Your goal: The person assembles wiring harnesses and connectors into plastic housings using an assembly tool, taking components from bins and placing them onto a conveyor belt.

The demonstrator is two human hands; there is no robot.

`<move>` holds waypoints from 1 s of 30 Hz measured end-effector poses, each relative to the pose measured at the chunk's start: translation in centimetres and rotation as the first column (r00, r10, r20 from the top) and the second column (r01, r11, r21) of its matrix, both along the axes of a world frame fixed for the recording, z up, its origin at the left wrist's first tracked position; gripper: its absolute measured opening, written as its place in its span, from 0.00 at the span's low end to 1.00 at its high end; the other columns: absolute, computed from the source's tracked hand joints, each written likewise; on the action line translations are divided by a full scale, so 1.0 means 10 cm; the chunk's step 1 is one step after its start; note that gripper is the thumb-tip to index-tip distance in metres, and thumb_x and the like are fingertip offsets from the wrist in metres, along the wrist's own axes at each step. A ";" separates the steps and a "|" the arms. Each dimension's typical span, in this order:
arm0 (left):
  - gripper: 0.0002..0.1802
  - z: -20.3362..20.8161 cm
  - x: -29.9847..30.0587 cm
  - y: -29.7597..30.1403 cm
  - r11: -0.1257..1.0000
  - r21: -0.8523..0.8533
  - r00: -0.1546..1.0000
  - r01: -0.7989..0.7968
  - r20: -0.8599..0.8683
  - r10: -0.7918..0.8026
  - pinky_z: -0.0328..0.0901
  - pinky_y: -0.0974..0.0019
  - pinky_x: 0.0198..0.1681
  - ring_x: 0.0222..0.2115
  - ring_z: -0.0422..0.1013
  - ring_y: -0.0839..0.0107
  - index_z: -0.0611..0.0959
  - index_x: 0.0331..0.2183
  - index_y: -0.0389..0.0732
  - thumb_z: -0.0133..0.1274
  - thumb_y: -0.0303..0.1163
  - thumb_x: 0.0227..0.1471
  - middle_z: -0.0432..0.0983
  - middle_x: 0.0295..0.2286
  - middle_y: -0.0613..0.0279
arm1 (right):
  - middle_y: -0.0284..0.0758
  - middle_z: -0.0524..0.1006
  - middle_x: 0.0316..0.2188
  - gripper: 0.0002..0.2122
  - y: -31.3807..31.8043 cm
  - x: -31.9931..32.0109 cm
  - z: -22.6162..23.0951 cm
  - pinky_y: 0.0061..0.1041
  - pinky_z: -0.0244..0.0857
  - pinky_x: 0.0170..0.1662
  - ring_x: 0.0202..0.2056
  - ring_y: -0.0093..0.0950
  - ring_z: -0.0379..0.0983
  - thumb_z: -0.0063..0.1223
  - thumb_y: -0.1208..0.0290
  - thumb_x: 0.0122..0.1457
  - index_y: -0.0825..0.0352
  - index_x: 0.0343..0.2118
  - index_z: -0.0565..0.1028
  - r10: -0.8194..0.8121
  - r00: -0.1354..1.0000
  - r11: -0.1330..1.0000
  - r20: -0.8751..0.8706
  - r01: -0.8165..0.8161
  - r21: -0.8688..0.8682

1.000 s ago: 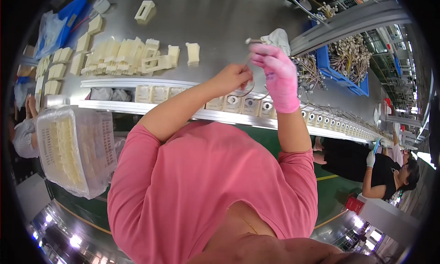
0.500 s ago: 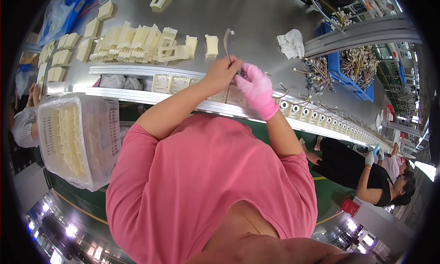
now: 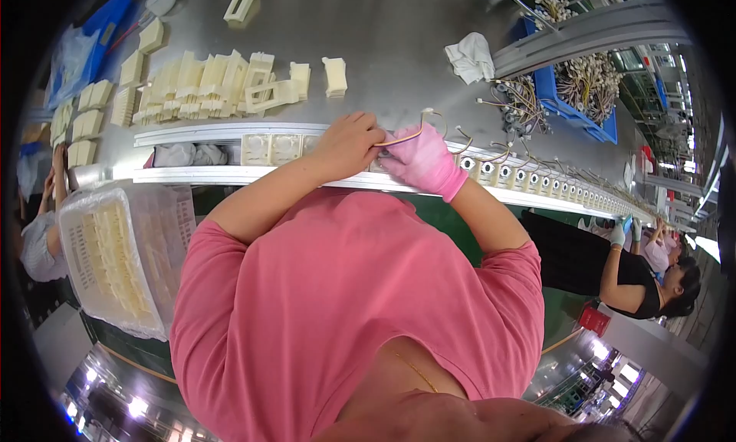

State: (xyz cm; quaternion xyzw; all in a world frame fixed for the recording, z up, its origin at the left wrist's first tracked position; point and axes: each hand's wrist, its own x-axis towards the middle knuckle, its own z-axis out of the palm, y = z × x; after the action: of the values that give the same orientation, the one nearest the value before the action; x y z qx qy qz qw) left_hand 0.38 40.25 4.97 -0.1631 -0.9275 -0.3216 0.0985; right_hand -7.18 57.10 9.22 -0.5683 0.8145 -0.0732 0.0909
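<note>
My bare left hand [image 3: 349, 144] is closed over the metal rail, fingertips at the lower end of a thin wire cable [image 3: 400, 141]. The cable curves up across the back of my right hand and ends in a small white connector. In a pink glove, my right hand [image 3: 422, 163] presses down beside the left with bent fingers; what they grip is hidden. Under both hands runs a row of cream square housings [image 3: 257, 149] set in the rail [image 3: 230, 174]. The housing between my hands is mostly covered. To the right stand several housings with dark round centres [image 3: 487, 168] and wires.
Cream plastic frames [image 3: 203, 85] lie piled at the back left, with a lone frame [image 3: 335, 77] nearer. A white cloth [image 3: 470, 57], loose cables [image 3: 521, 105] and a blue bin of cables [image 3: 563, 112] sit at the right. A lined crate [image 3: 115, 258] stands at left; co-workers are on both sides.
Both hands have moved down and slightly left onto the housings in the rail, taking the cable with them. The cable stood upright before; now it bends right over my gloved hand.
</note>
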 end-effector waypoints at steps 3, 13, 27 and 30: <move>0.08 0.03 -0.01 0.02 1.000 0.014 1.000 -0.025 -0.005 0.025 0.59 0.59 0.38 0.35 0.64 0.60 0.74 0.28 0.41 0.52 0.29 0.40 0.67 0.28 0.60 | 0.34 0.68 0.26 0.14 0.06 0.19 -0.12 0.33 0.56 0.36 0.31 0.34 0.65 0.50 0.66 0.48 0.64 0.38 0.70 -0.097 0.991 0.988 -0.091 0.085 -0.132; 0.10 -0.11 0.00 0.15 0.989 -0.009 0.989 -0.146 -0.025 0.145 0.57 0.54 0.39 0.34 0.64 0.52 0.72 0.29 0.38 0.52 0.28 0.40 0.67 0.29 0.52 | 0.41 0.72 0.21 0.05 -0.02 0.37 -0.17 0.40 0.62 0.29 0.26 0.40 0.70 0.49 0.69 0.43 0.64 0.22 0.74 -0.454 0.877 0.832 0.155 0.480 -0.278; 0.12 -0.06 -0.04 0.10 0.995 -0.059 0.997 -0.078 0.000 0.078 0.57 0.54 0.39 0.35 0.62 0.51 0.72 0.32 0.35 0.50 0.25 0.40 0.67 0.31 0.51 | 0.38 0.74 0.26 0.10 0.20 0.26 0.27 0.33 0.65 0.34 0.28 0.36 0.71 0.49 0.69 0.46 0.63 0.33 0.73 -0.216 0.962 0.910 0.167 0.260 -0.322; 0.12 0.04 -0.08 0.14 0.996 0.071 0.997 0.060 -0.060 -0.056 0.57 0.50 0.38 0.34 0.62 0.46 0.73 0.33 0.32 0.50 0.23 0.41 0.67 0.31 0.46 | 0.36 0.73 0.32 0.13 0.05 0.24 0.27 0.34 0.61 0.45 0.36 0.33 0.69 0.50 0.68 0.45 0.62 0.37 0.72 -0.216 0.948 0.742 -0.233 0.005 -0.670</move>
State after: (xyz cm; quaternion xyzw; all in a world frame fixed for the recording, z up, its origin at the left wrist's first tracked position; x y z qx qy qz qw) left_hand -0.41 41.68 5.34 -0.1957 -0.9069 -0.3529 0.1216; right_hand -4.80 57.61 11.96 -0.5177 0.7721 -0.2765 -0.2436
